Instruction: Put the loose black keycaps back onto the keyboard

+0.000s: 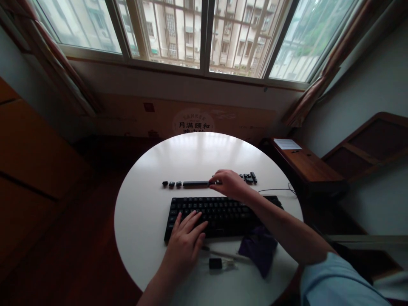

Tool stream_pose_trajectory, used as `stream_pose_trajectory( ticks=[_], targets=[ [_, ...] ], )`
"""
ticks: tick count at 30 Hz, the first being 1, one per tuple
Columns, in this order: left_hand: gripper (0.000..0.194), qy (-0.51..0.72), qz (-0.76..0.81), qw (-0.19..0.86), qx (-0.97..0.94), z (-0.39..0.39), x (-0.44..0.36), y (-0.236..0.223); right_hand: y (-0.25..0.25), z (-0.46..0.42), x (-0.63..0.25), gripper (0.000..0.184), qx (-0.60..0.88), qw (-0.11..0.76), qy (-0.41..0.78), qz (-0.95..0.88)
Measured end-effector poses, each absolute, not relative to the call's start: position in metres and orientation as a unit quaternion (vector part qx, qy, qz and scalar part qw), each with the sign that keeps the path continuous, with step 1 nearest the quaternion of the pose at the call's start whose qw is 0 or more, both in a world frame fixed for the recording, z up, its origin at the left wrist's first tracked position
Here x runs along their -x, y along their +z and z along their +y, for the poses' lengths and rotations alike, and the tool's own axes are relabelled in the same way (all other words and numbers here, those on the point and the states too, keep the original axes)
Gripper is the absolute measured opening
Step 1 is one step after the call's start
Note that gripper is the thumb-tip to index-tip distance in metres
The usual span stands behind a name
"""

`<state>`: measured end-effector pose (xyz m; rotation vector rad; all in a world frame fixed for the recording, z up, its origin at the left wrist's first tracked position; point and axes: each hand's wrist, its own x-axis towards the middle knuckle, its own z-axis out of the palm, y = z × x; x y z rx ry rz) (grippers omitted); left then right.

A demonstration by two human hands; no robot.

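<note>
A black keyboard (223, 210) lies on the white round table (143, 212). My left hand (185, 242) rests on its left part, fingers spread over the keys. Beyond the keyboard, loose black keycaps stand in a row, with a long spacebar keycap (195, 184) in the middle and small keycaps (171, 184) to its left. My right hand (230, 183) reaches across to the right end of the spacebar, its fingers pinched on a small dark keycap, mostly hidden by them. More keycaps (248, 178) show to the right of that hand.
Nearer me lie a purple cloth (259, 248), a small black block-like piece (215, 263) with clear or wiry parts, and a blurred thin tool. A cable (277, 190) runs off the table's right side. A wooden side table (302, 163) with paper stands at the right.
</note>
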<state>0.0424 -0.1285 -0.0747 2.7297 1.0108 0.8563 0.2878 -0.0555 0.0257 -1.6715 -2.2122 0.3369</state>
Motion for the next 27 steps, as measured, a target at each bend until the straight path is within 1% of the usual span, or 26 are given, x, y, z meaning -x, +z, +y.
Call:
stream_pose_trajectory(
  ticks=[2, 4, 8, 12, 16, 22, 25, 27],
  targets=[
    [0.033, 0.3, 0.337, 0.073, -0.889, -0.127, -0.042, -0.074, 0.027, -0.093, -0.287, 0.016, 0.57, 0.186, 0.147, -0.787],
    [0.032, 0.317, 0.348, 0.094, -0.877, -0.126, -0.041, -0.072, 0.023, -0.126, -0.287, 0.016, 0.573, 0.174, 0.168, -0.783],
    [0.031, 0.36, 0.375, 0.136, -0.843, -0.124, -0.038, -0.069, 0.003, -0.16, -0.285, 0.018, 0.594, 0.157, 0.159, -0.773],
    [0.029, 0.401, 0.39, 0.156, -0.814, -0.123, -0.036, -0.068, -0.015, -0.165, -0.28, 0.013, 0.6, 0.125, 0.133, -0.779],
    [0.027, 0.419, 0.389, 0.155, -0.806, -0.124, -0.035, -0.067, -0.016, -0.167, -0.27, 0.011, 0.607, 0.085, 0.1, -0.784],
    [0.026, 0.421, 0.386, 0.153, -0.807, -0.125, -0.036, -0.068, -0.009, -0.17, -0.26, 0.014, 0.614, 0.042, 0.073, -0.785],
    [0.027, 0.42, 0.384, 0.144, -0.81, -0.125, -0.037, -0.067, -0.011, -0.173, -0.257, 0.015, 0.609, 0.01, 0.041, -0.792],
    [0.026, 0.42, 0.38, 0.138, -0.812, -0.126, -0.038, -0.066, -0.015, -0.179, -0.254, 0.024, 0.596, -0.015, 0.005, -0.803]
  ],
)
